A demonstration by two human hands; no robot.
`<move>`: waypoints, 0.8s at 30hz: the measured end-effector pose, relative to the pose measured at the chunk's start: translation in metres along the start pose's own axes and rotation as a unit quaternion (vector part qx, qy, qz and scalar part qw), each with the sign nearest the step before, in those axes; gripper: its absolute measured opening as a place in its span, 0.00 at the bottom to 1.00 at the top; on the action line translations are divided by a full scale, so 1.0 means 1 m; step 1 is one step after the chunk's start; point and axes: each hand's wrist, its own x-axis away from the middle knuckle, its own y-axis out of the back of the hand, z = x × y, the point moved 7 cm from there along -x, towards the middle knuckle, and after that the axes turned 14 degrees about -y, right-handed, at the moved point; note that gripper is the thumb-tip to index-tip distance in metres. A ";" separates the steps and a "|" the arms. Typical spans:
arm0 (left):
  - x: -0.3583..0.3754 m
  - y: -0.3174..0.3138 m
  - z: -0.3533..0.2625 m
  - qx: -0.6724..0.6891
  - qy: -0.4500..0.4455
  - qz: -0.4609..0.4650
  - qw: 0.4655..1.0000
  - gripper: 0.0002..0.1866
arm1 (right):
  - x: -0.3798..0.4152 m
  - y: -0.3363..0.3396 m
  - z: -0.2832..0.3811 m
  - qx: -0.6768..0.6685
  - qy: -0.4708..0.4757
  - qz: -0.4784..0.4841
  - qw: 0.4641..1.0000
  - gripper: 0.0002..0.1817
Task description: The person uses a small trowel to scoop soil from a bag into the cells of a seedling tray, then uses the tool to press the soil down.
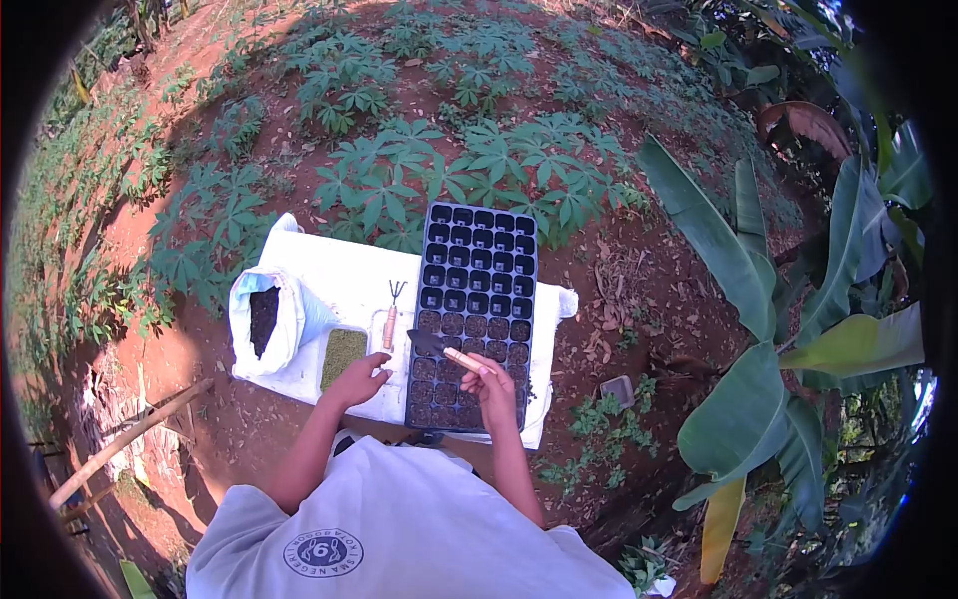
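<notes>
My right hand point(491, 395) grips the wooden handle of a small hand trowel point(463, 360). The dark blade points left, over the black seedling tray point(531, 290). Soil fills the tray's nearer cells, while the farther cells hold none. My left hand point(359, 381) has its fingers apart and holds nothing; it is at the near edge of a shallow container of fine green material point(345, 349). Just beyond that hand lies a small hand rake point(390, 324) with a wooden handle, tines pointing away.
A white sack of dark soil point(267, 317) stands open at the left. Everything rests on a white covered surface point(339, 262). Leafy plants point(389, 165) grow beyond it, large banana leaves point(743, 424) spread at the right, and a wooden pole point(130, 439) crosses the lower left.
</notes>
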 end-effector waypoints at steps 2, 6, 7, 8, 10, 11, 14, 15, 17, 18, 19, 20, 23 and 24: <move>0.014 0.023 0.012 -0.003 -0.004 -0.022 1.000 0.23 | -0.006 -0.027 -0.004 0.035 0.003 0.022 0.999 0.17; 0.045 0.074 0.037 -0.022 -0.010 -0.041 0.999 0.23 | -0.014 -0.087 -0.017 0.090 0.004 0.029 0.996 0.15; 0.052 0.091 0.035 0.003 -0.010 -0.049 0.999 0.23 | -0.019 -0.107 -0.020 0.122 0.015 0.026 0.992 0.15; 0.063 0.107 0.038 0.028 -0.009 -0.052 0.998 0.23 | -0.020 -0.126 -0.024 0.139 0.030 0.032 0.989 0.14; 0.077 0.140 0.057 0.017 -0.021 -0.095 0.995 0.23 | -0.025 -0.162 -0.038 0.190 0.035 0.040 0.980 0.15; 0.087 0.155 0.067 0.020 -0.011 -0.111 0.994 0.22 | -0.026 -0.178 -0.047 0.188 0.029 0.045 0.981 0.15; 0.103 0.193 0.094 -0.009 -0.045 -0.165 0.985 0.23 | -0.031 -0.221 -0.069 0.209 0.014 0.043 0.977 0.17; 0.106 0.205 0.099 -0.015 -0.046 -0.182 0.982 0.23 | -0.035 -0.238 -0.077 0.220 0.006 0.066 0.973 0.17; 0.119 0.227 0.114 -0.024 -0.046 -0.207 0.977 0.25 | -0.038 -0.266 -0.097 0.249 -0.014 0.089 0.964 0.18; 0.125 0.235 0.121 -0.051 -0.049 -0.219 0.973 0.26 | -0.039 -0.280 -0.104 0.256 -0.026 0.090 0.962 0.18; 0.127 0.240 0.135 -0.064 -0.056 -0.219 0.972 0.27 | -0.046 -0.290 -0.114 0.257 -0.012 0.096 0.962 0.19; 0.130 0.244 0.149 -0.075 -0.059 -0.218 0.971 0.27 | -0.051 -0.298 -0.126 0.259 -0.002 0.101 0.961 0.20; 0.143 0.252 0.168 -0.099 -0.046 -0.191 0.976 0.28 | -0.055 -0.329 -0.131 0.356 0.029 0.046 0.933 0.20; 0.146 0.254 0.175 -0.093 -0.050 -0.188 0.976 0.28 | -0.056 -0.338 -0.130 0.404 0.044 0.020 0.914 0.21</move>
